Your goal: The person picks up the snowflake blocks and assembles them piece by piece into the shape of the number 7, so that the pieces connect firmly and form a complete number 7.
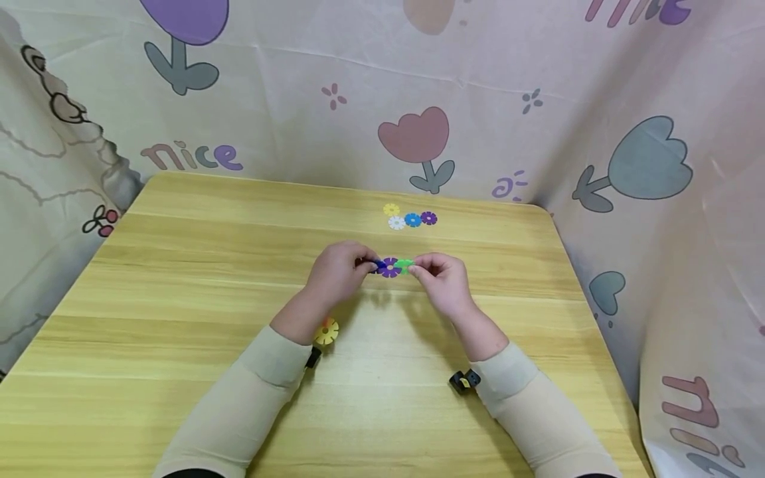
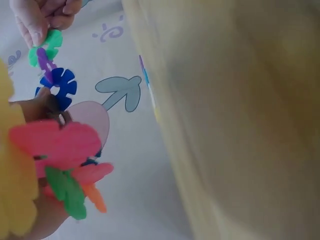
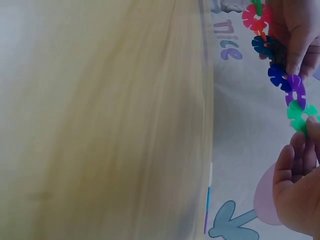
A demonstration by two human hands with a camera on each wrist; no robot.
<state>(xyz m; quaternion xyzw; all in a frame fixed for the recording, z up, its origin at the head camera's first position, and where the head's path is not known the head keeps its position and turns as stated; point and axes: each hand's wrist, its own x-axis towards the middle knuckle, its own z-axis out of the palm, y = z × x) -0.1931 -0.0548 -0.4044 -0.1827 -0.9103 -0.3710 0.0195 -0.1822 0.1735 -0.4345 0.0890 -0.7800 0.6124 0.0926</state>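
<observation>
Flower-print cloth point(image 1: 287, 99) behind, wood counter point(image 1: 179, 279) below. Chain of slotted plastic discs point(image 3: 257, 17) held up over counter, one end between the hands, rest trailing under the left wrist, probably to leave the working end free. Left hand point(image 1: 340, 269) pinches chain at dark blue disc point(image 2: 65, 85); right hand point(image 1: 445, 282) pinches end green disc point(image 1: 404, 264). Purple disc point(image 1: 386, 271) between them; two-sided grip likely steadies its joints. Yellow disc point(image 1: 331, 335) by left wrist. Smaller-looking loose discs point(image 1: 413, 223) near far edge, seemingly parked out of the way.
</observation>
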